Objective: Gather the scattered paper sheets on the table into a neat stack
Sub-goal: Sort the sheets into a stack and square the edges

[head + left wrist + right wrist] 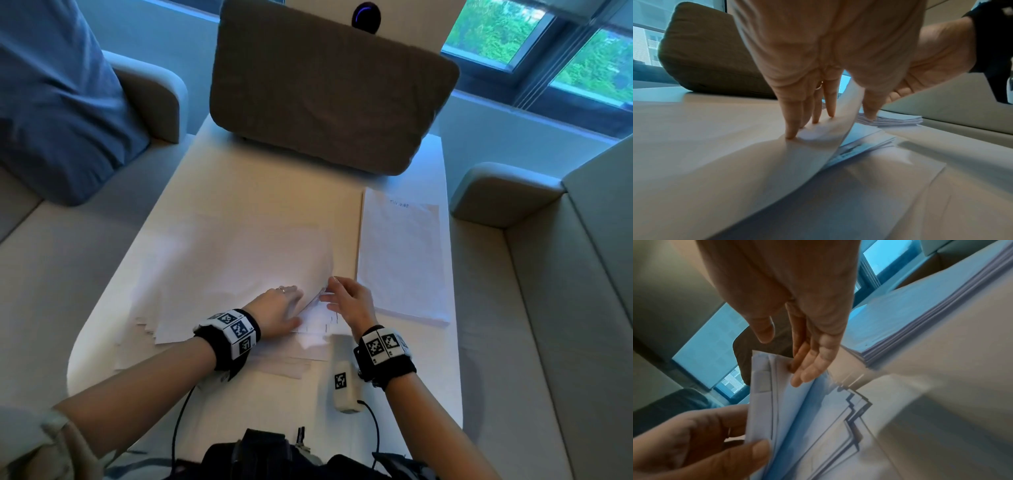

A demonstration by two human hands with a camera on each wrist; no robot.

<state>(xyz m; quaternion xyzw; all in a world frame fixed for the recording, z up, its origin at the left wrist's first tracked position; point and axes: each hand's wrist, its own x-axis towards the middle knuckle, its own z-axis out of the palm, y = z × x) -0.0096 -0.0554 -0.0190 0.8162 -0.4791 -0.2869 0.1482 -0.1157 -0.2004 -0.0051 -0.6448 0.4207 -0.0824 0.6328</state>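
Hands first: left hand (279, 310) lies on the loose paper sheets (239, 274) in the middle of the table (239, 192), its fingers (791, 129) straight and pressing down with their tips on the top sheets, thumb out toward the near side against the turned-up edge; a ring shows on one finger. Right hand (347, 301), just right of the left and almost meeting it, has relaxed, fairly straight fingers (807, 369) set against the raised right edge of those sheets, thumb apart and touching nothing; it props the edge rather than clasping it. Loose paper sheets: white, fanned out unevenly, stepped corners showing at the near right, some spreading toward the left and near edges of the table. Neat stack (402, 257): white sheets squared up, flat on the right side of the table, just beside the right hand. Small white device (344, 383) with a black-and-white marker and a black cable, on the near part of the table beside the right wrist. Brown cushion (325, 96) at the far end of the table. Blue pillow (58, 96) on the sofa at left. Windows beyond, far right.
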